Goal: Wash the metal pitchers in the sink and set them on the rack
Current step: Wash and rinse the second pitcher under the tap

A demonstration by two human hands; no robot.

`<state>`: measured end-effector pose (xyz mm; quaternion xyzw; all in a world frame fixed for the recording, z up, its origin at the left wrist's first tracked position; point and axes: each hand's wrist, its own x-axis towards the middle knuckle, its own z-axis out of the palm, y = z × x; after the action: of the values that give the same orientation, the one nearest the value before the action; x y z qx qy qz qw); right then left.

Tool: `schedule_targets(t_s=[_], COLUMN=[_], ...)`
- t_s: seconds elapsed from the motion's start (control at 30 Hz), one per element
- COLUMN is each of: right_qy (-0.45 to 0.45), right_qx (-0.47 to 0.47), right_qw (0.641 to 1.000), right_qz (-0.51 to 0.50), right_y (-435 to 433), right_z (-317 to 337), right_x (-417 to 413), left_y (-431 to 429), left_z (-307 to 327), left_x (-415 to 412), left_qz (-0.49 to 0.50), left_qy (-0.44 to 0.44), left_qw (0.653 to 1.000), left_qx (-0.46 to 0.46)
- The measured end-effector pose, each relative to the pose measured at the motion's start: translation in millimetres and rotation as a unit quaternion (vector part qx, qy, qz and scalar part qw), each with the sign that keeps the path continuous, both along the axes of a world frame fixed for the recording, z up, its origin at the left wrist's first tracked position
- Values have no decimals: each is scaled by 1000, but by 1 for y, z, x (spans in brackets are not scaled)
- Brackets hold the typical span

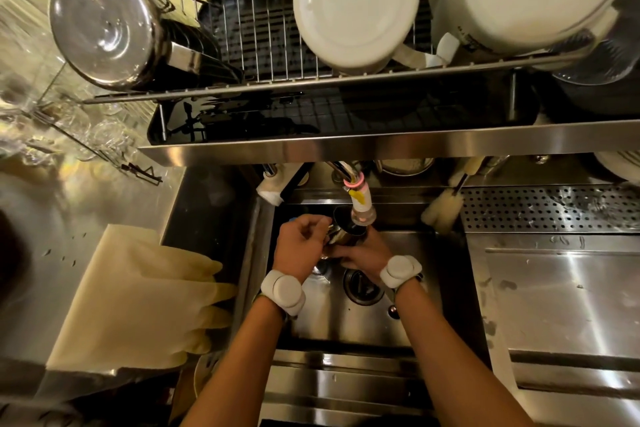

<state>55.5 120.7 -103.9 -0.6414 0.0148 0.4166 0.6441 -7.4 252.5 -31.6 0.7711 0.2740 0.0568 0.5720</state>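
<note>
Steel worktop and a deep sink point(433, 288) fill my view under warm, dim light. Right at the nozzle of the tap point(362, 210) I hold a small pitcher point(346, 234), tilted, its dark mouth close beside the spout. My left hand point(299, 248) sits just left of the tap, fingers point(318, 225) curled and gripping the pitcher near its rim. My right hand point(363, 255), just below the tap, wraps the lower body, though most of that grasp is hidden behind the metal. I cannot tell whether water is running.

Above the tap hangs the rack point(311, 83). A second pitcher point(104, 28) rests there bottom-up, far up and left of the tap, and two white pots point(356, 7) stand above and to the right of it. A brush point(443, 208) leans just right of the tap, and gloves point(145, 295) lie on the worktop well to its left.

By my reckoning I am in the washing step, rinsing or rubbing this pitcher, with nothing yet done toward racking it. Next I should tip the water out over the sink and keep one firm hold on the wet steel. Then I lift it clear of the shelf edge that overhangs the tap and set it mouth-down on the bare wires between the second pitcher and the white pots.
</note>
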Motion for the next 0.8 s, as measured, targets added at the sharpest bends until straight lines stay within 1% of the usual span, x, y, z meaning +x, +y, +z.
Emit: schedule_targets(t_s=[0.07,0.17,0.3,0.4,0.47,0.53,0.6,0.63,0.7,0.77,0.8], right_qy=[14,-54,-159,-241,-280,-289,-280,-274,-255,-254,-256], right_qx=[18,10,-51,-134,-190,-233,-244,-234,-198,-187,-189], right_qw=[1000,998,984,960,941,927,920,924,944,949,948], right_qz=[6,-29,-66,-52,-17,61,125,126,61,-3,-11], right_y=[1,-4,-16,-26,-34,-38,-38,-37,-33,-27,-25], right_z=[-2,-2,14,24,31,38,41,39,33,29,28], right_x=[-2,-1,10,17,23,29,31,30,25,21,20], left_y=[1,0,-3,-3,-1,0,0,0,1,3,4], left_z=[1,-2,-12,-20,-24,-27,-30,-32,-35,-37,-38], left_x=[0,-3,-8,-7,-6,-6,-7,-7,-6,-7,-8], left_qz=[-13,-43,-47,-35,-26,-9,3,7,12,9,7], left_qy=[-10,-23,-19,-3,1,3,1,0,-3,1,4], left_qw=[1000,999,999,999,999,1000,1000,1000,1000,1000,1000], left_qx=[0,5,4,-6,-19,-28,-29,-30,-21,-7,-3])
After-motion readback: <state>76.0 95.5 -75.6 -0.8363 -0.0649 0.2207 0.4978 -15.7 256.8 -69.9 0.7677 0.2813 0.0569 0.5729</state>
